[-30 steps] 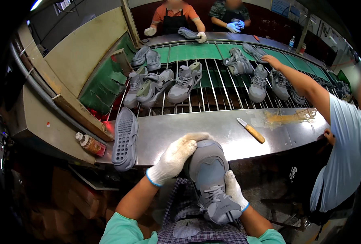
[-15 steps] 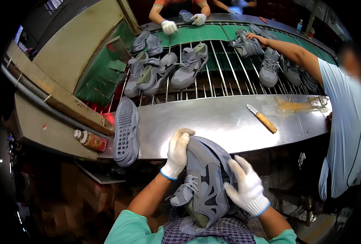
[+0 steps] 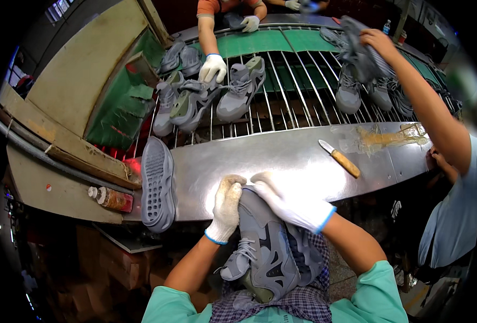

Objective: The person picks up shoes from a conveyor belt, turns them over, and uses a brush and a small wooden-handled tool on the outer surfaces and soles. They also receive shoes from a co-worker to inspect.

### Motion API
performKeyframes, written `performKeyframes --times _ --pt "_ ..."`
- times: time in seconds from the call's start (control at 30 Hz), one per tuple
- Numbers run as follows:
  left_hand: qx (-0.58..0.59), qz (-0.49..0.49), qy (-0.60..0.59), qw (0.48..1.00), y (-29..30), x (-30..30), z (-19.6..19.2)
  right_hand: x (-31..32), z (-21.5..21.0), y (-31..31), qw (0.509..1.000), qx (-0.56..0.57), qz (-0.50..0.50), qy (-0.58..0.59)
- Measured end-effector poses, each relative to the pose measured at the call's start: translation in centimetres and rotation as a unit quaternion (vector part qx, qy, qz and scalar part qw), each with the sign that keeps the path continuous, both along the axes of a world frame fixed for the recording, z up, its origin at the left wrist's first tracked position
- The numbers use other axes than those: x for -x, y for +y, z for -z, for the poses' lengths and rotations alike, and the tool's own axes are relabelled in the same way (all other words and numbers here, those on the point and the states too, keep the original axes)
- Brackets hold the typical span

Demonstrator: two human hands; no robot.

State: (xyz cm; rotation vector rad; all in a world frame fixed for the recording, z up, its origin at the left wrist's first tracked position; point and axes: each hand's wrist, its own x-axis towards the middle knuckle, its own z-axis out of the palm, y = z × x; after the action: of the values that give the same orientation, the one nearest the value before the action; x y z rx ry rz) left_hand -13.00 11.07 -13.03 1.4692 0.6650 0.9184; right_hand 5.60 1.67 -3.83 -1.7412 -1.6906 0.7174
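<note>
A grey sneaker (image 3: 265, 247) stands in my lap with its toe up and its laces toward the left. Along its right side lies a grey rubber sole (image 3: 306, 255), partly hidden by the shoe and my right forearm. My left hand (image 3: 226, 209), in a white knit glove, grips the toe from the left. My right hand (image 3: 292, 202), gloved too and a little blurred, closes over the toe end from the right, where sole and shoe meet. A second grey sole (image 3: 159, 183) leans upright on the left end of the metal ledge, its studded hollow side showing.
A wooden-handled knife (image 3: 339, 159) lies on the metal ledge (image 3: 238, 156). Beyond it, several sneakers (image 3: 241, 91) rest on a rod rack. One co-worker's gloved hand (image 3: 213, 68) touches a shoe there; another's bare hand (image 3: 379, 46) holds shoes up. A stained bottle (image 3: 112, 198) lies left.
My right hand has gone from spread beside the sole up to the toe and closed there. The far co-worker has reached to a rack shoe; the right one has lifted shoes.
</note>
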Motion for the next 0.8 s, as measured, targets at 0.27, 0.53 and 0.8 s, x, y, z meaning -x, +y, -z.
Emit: performKeyframes --times 0.27,0.53,0.8 --pt "0.015 -0.010 -0.004 1.000 0.1 -0.4 0.5 -0.9 -1.0 -10.9 0.989 0.149 0.024 -0.003" --pt "0.048 -0.005 -0.013 0.999 0.6 -0.1 0.8 1.0 -0.4 -10.2 0.999 0.019 0.041 -0.005" --pt "0.036 -0.018 -0.013 0.999 0.0 -0.4 0.5 0.4 1.3 -12.0 0.987 -0.156 0.021 -0.016"
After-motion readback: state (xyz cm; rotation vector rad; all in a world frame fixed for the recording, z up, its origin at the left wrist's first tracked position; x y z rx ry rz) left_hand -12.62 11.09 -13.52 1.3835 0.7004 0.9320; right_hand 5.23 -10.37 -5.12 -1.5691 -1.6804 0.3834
